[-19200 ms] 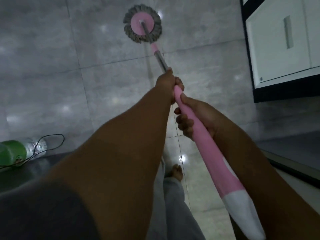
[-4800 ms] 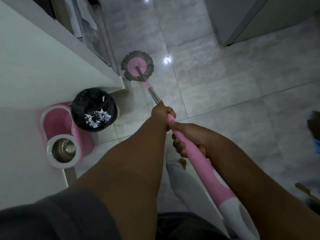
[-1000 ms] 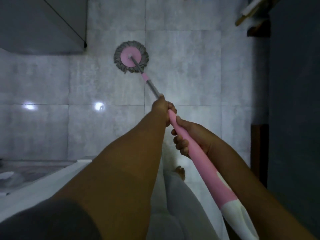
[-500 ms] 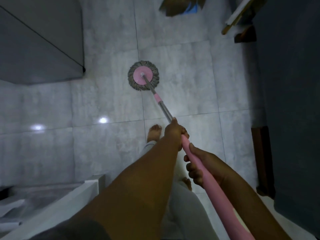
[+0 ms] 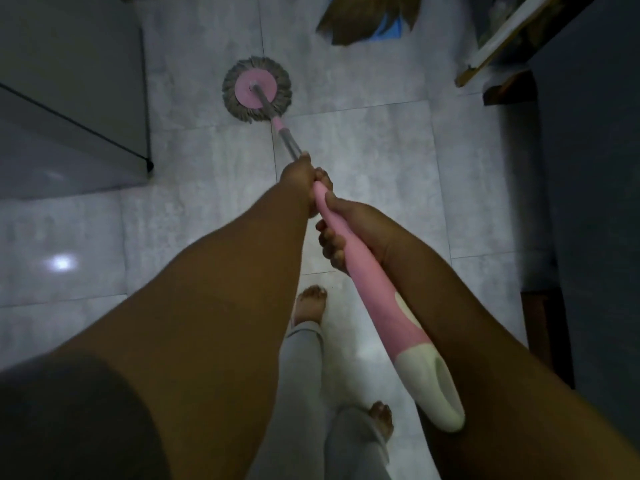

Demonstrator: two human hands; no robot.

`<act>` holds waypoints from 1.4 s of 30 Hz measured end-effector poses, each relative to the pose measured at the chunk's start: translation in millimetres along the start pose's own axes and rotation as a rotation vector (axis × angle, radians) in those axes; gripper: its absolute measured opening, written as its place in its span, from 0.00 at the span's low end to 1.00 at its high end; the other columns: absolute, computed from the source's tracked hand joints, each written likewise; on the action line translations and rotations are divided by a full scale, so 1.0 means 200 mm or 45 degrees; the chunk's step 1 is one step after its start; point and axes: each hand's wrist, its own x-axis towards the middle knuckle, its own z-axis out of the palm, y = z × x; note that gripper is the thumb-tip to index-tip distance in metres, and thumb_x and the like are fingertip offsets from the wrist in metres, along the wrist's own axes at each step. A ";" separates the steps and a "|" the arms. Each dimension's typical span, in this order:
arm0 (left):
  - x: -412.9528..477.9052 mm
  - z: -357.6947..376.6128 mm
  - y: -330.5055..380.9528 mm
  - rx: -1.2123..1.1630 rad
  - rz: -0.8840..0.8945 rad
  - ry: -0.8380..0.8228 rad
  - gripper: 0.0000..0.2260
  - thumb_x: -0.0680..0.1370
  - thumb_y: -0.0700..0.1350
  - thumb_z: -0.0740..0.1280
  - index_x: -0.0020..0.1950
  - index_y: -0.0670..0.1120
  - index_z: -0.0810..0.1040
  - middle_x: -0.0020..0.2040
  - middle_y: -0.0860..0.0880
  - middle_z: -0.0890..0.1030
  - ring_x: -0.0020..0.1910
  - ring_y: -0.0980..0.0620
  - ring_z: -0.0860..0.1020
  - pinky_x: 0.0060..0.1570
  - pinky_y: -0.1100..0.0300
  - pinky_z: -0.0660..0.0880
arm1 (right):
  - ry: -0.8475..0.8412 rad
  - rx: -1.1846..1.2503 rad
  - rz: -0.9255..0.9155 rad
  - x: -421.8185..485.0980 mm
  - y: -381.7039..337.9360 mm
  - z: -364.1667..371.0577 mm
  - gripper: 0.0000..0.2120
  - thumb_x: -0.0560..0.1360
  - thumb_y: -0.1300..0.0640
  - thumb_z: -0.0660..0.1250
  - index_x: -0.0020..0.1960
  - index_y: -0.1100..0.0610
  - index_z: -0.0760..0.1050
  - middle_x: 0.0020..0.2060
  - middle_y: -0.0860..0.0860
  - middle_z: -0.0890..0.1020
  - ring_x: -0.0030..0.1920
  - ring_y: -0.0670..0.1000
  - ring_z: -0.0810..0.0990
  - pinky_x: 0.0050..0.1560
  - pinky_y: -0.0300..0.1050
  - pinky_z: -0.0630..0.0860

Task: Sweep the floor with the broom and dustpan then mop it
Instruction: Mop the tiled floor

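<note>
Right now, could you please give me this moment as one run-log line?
phase: mopping | left hand: gripping mop handle, ahead | right hand: gripping behind | mop head: flat on tile floor | broom: beyond, untouched

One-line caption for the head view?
Both hands, left hand ahead of right hand, grip the pink mop on grey tiles.
</note>
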 end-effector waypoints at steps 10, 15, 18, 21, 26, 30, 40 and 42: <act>-0.27 -0.08 -0.62 0.093 -0.062 -0.041 0.19 0.83 0.57 0.62 0.38 0.47 0.67 0.28 0.51 0.67 0.21 0.55 0.64 0.24 0.67 0.62 | 0.044 0.030 0.057 -0.37 0.53 -0.25 0.24 0.77 0.38 0.64 0.42 0.60 0.73 0.27 0.51 0.72 0.21 0.46 0.69 0.21 0.35 0.68; -0.54 -0.15 -1.25 0.092 -0.135 -0.061 0.21 0.83 0.57 0.61 0.35 0.46 0.66 0.29 0.50 0.66 0.20 0.55 0.63 0.24 0.67 0.61 | 0.089 0.037 0.120 -0.75 1.06 -0.54 0.25 0.76 0.36 0.64 0.46 0.60 0.75 0.30 0.52 0.74 0.24 0.47 0.70 0.23 0.38 0.70; -0.70 -0.15 -1.58 0.061 -0.213 -0.085 0.22 0.83 0.57 0.61 0.35 0.45 0.67 0.26 0.50 0.67 0.18 0.55 0.64 0.21 0.68 0.63 | 0.104 0.126 0.175 -0.98 1.30 -0.70 0.25 0.76 0.37 0.64 0.48 0.61 0.74 0.28 0.53 0.75 0.22 0.48 0.71 0.22 0.38 0.71; -0.82 -0.12 -1.81 0.128 -0.230 -0.096 0.22 0.83 0.58 0.61 0.34 0.45 0.68 0.24 0.50 0.67 0.16 0.55 0.64 0.21 0.67 0.63 | 0.106 0.198 0.177 -1.14 1.46 -0.83 0.25 0.75 0.38 0.65 0.48 0.62 0.74 0.28 0.54 0.75 0.22 0.49 0.71 0.22 0.38 0.71; -0.85 -0.09 -1.89 0.128 -0.223 -0.100 0.22 0.83 0.57 0.61 0.36 0.44 0.69 0.24 0.50 0.68 0.15 0.55 0.65 0.22 0.68 0.64 | 0.120 0.220 0.171 -1.19 1.51 -0.88 0.24 0.75 0.39 0.65 0.48 0.62 0.74 0.28 0.55 0.74 0.22 0.49 0.71 0.21 0.39 0.70; -0.79 -0.08 -1.78 0.146 -0.240 -0.107 0.22 0.83 0.58 0.62 0.36 0.43 0.69 0.27 0.50 0.68 0.16 0.55 0.65 0.21 0.68 0.64 | 0.099 0.227 0.168 -1.11 1.43 -0.84 0.24 0.76 0.39 0.64 0.48 0.62 0.73 0.27 0.55 0.74 0.21 0.49 0.71 0.21 0.39 0.70; -0.32 0.23 -0.87 0.164 -0.077 -0.130 0.20 0.84 0.55 0.60 0.37 0.44 0.67 0.27 0.49 0.66 0.16 0.54 0.64 0.20 0.69 0.63 | 0.119 0.180 0.037 -0.58 0.55 -0.57 0.23 0.77 0.39 0.64 0.48 0.61 0.73 0.27 0.52 0.73 0.21 0.47 0.69 0.21 0.37 0.69; -0.21 0.33 -0.64 0.197 -0.015 -0.118 0.20 0.84 0.54 0.59 0.37 0.44 0.66 0.27 0.49 0.66 0.17 0.54 0.64 0.21 0.69 0.62 | 0.102 0.174 -0.013 -0.45 0.32 -0.51 0.22 0.77 0.40 0.64 0.46 0.61 0.72 0.27 0.52 0.72 0.20 0.46 0.69 0.20 0.36 0.68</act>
